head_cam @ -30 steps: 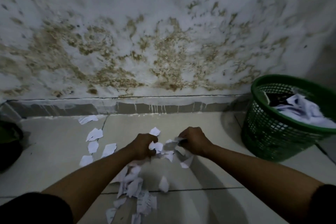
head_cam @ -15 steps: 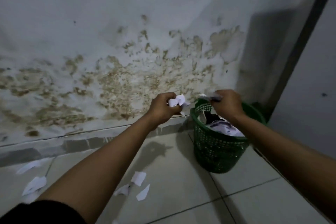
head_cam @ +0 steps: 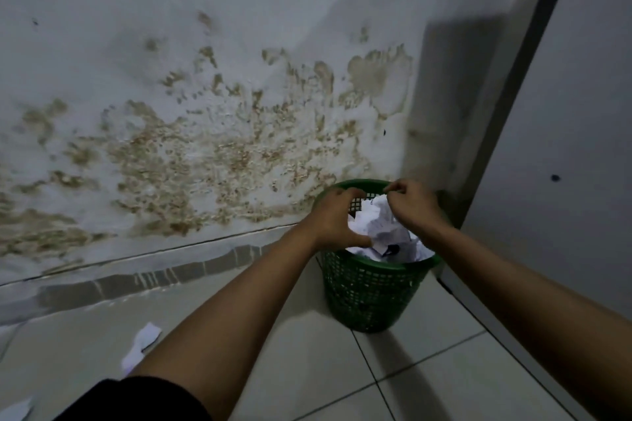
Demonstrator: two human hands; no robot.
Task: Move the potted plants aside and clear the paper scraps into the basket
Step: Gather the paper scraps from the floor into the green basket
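Hovering over the green basket (head_cam: 372, 294) at centre right, the left hand (head_cam: 333, 219) and right hand (head_cam: 415, 207) have fingers loosely spread, holding nothing I can see. Paper scraps (head_cam: 383, 232) fill it near the rim; a few scraps (head_cam: 142, 343) lie lower left. The basket stands upright, mouth up. No plants show.

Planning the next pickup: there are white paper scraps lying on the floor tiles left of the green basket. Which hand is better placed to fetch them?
Probably the left hand. Both hands are over the green mesh plastic basket, but the white paper scraps lie on its left, on the left arm's side; the right hand would have to cross over.
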